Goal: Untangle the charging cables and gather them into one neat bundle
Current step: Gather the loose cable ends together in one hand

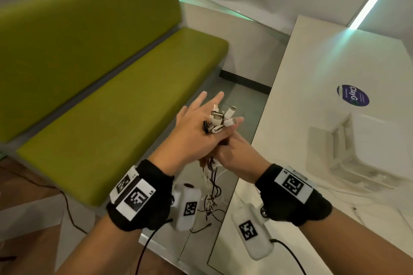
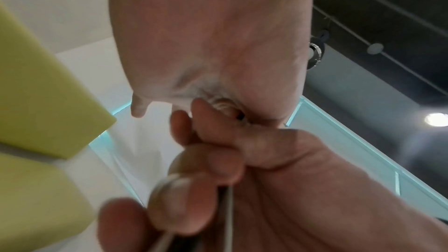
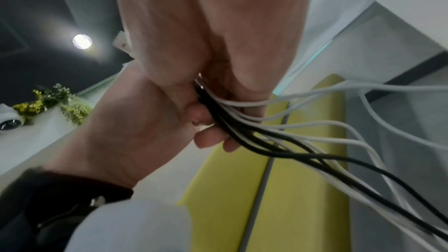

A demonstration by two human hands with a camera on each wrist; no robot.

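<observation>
A bunch of white and black charging cables is held upright over the gap between bench and table. Their plugs stick out above my hands and the loose cords dangle below. My right hand grips the bunch just under the plugs, fingers curled round it. My left hand lies against the bunch from the left with its fingers stretched straight. The right wrist view has the cords fanning out from the right hand, with the left hand beside it. In the left wrist view my left palm faces the curled right hand.
A green padded bench runs along the left. A white table stands on the right, carrying a white box and a purple sticker. A thin black cord trails over the floor at lower left.
</observation>
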